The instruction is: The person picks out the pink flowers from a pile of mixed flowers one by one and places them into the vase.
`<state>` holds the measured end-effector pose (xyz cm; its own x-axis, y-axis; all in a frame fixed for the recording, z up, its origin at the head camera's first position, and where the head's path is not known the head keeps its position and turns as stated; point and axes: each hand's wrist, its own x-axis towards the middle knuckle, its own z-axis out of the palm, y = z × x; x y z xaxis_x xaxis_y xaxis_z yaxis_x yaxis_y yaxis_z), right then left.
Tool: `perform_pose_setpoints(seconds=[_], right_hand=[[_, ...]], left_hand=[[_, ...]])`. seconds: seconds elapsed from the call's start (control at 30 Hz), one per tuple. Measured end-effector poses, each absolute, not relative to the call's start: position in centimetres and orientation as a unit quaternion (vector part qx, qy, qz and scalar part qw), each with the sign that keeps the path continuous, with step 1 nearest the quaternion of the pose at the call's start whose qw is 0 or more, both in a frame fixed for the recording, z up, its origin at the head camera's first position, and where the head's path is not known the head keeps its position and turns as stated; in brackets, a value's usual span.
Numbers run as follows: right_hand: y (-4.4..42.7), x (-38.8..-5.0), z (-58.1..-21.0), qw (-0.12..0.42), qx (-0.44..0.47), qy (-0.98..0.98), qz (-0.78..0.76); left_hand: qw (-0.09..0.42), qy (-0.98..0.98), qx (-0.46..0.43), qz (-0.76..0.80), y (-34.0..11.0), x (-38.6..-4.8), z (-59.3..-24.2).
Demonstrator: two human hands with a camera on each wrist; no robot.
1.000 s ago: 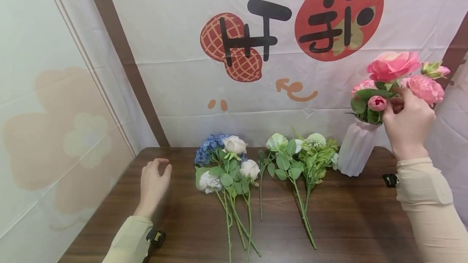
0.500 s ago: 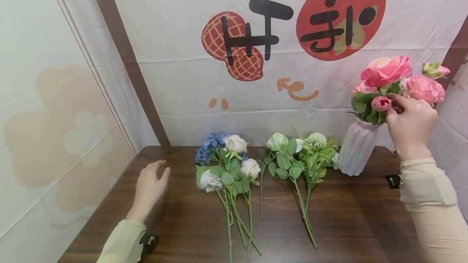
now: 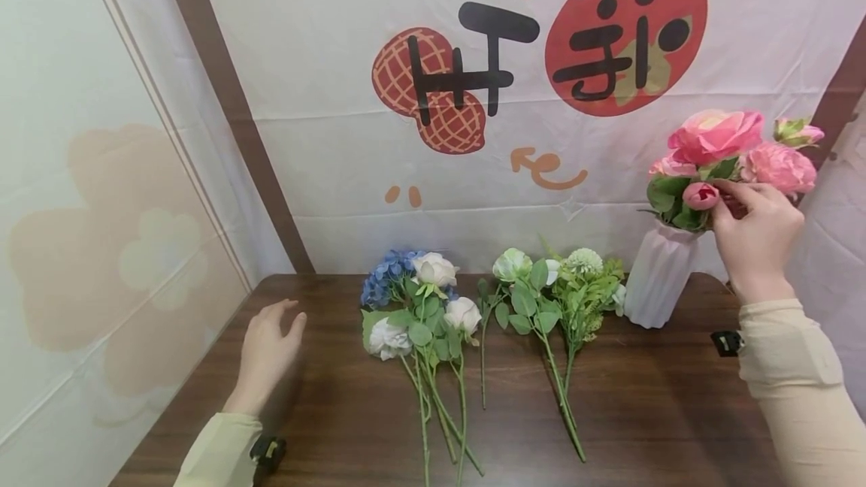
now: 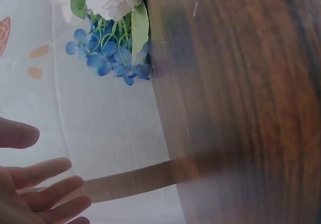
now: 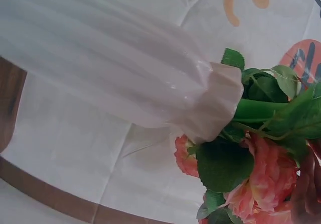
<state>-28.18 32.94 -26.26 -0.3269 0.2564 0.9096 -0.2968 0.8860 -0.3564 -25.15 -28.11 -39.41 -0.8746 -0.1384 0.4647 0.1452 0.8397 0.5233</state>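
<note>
My right hand (image 3: 761, 239) is at the pink artificial flowers in the white fluted vase (image 3: 659, 276). Its thumb and forefinger pinch in among the stems, beside a small pink bud (image 3: 700, 196) and below a large pink rose (image 3: 717, 134); the exact pinch point is hidden. In the right wrist view, the vase (image 5: 125, 63) shows a thick green stem (image 5: 261, 110) coming out of its mouth. My left hand (image 3: 267, 352) hovers over the left of the table with relaxed, spread fingers and holds nothing.
Blue hydrangea (image 3: 387, 276) and white roses (image 3: 435, 269) lie mid-table (image 3: 338, 427), stems toward me. Right of them lie a pale green flower (image 3: 513, 264) and leafy green sprigs (image 3: 585, 299). A printed cloth (image 3: 325, 171) hangs behind the table.
The large pink rose has come down and slightly left in the vase, while my right hand has shifted slightly lower. My left hand has drifted left and a little down.
</note>
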Motion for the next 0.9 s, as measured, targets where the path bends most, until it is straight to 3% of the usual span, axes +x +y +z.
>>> perform_pose_setpoints(seconds=[0.6,0.9], right_hand=[[32.7,-28.6,-23.4,0.552,0.054,-0.765,0.328],[32.3,-28.2,-23.4,0.573,0.002,-0.759,0.309]], left_hand=[[0.247,-0.928,0.002,-0.28,-28.2,-25.3,-39.9],[0.253,-0.926,0.001,-0.28,-28.2,-25.2,-39.8]])
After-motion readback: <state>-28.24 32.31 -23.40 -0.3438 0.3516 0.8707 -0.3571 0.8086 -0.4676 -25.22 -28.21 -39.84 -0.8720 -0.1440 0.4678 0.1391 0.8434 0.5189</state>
